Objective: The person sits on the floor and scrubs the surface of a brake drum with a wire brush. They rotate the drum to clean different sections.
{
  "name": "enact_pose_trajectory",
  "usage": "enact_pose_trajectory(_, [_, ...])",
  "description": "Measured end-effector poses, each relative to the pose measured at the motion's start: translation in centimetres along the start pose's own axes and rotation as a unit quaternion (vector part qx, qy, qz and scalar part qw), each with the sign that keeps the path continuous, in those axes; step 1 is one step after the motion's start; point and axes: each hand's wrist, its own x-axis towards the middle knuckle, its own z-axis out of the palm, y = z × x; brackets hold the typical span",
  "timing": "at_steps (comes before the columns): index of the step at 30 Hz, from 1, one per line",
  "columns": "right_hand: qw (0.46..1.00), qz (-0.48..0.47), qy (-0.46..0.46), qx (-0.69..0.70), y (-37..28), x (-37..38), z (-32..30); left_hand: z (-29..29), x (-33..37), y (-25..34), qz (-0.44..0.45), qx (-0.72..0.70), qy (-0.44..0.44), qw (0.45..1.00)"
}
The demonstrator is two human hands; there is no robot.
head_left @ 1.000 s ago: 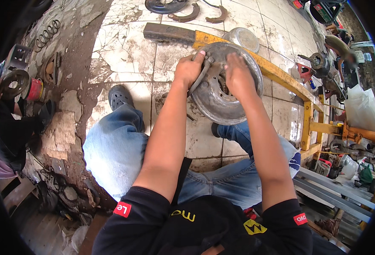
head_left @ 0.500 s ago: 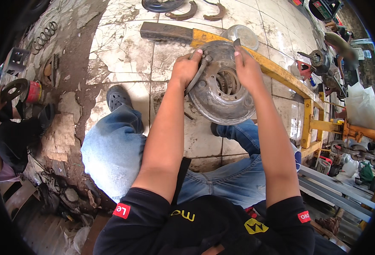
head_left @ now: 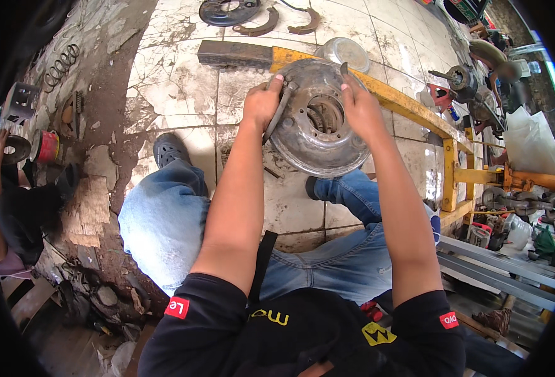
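A round, dished plate of worn grey metal [head_left: 312,149], scuffed and stained brownish, has a wide central hole ringed by smaller bolt holes, with rusty curved edges visible through the opening. It is held face up toward the person, the left hand [head_left: 263,105] gripping its left rim, thumb on top, and the right hand [head_left: 363,110] at its upper right side. A slim, dark, bent hose [head_left: 278,114] runs down the plate's left side, and a narrow dark piece [head_left: 344,68], its kind unclear, juts up at the plate's upper right edge.
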Motion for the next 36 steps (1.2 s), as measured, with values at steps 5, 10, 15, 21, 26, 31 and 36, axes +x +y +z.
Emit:
enact_pose_trajectory(5, [0.987, -0.150, -0.044, -0.048, 0.2, -3.5, 3.8, 0.6, 0.2, -0.2, -0.012, 0.001, 0.013, 1.000])
enact_pose_trajectory(10, [0.990, -0.129, -0.059, -0.011, 0.4, -5.4, 6.4, 0.3, -0.6, 1.3, 0.001, 0.010, 0.004, 1.000])
enact_pose_trajectory(15, [0.985, -0.150, -0.038, 0.071, 0.2, -5.5, 5.8, 0.5, 1.1, -0.8, -0.029, -0.080, -0.015, 0.996])
enact_pose_trajectory(21, [0.990, -0.026, 0.017, 0.139, 0.4, -5.9, 2.8, 0.5, 1.2, -0.8, -0.056, -0.128, -0.044, 0.989])
enact_pose_trajectory(26, [0.990, -0.016, 0.018, 0.138, 1.4, -6.2, 2.9, -0.1, 1.3, -0.1, -0.046, -0.061, -0.029, 0.997])
enact_pose_trajectory(31, [0.985, -0.058, 0.004, 0.160, 1.3, -6.3, 4.7, -1.4, 0.3, 1.7, -0.028, 0.022, -0.029, 0.999])
enact_pose_trajectory(36, [0.982, -0.037, 0.030, 0.185, 1.8, -6.3, 4.6, -2.8, -3.5, 3.7, -0.033, 0.122, -0.021, 0.992])
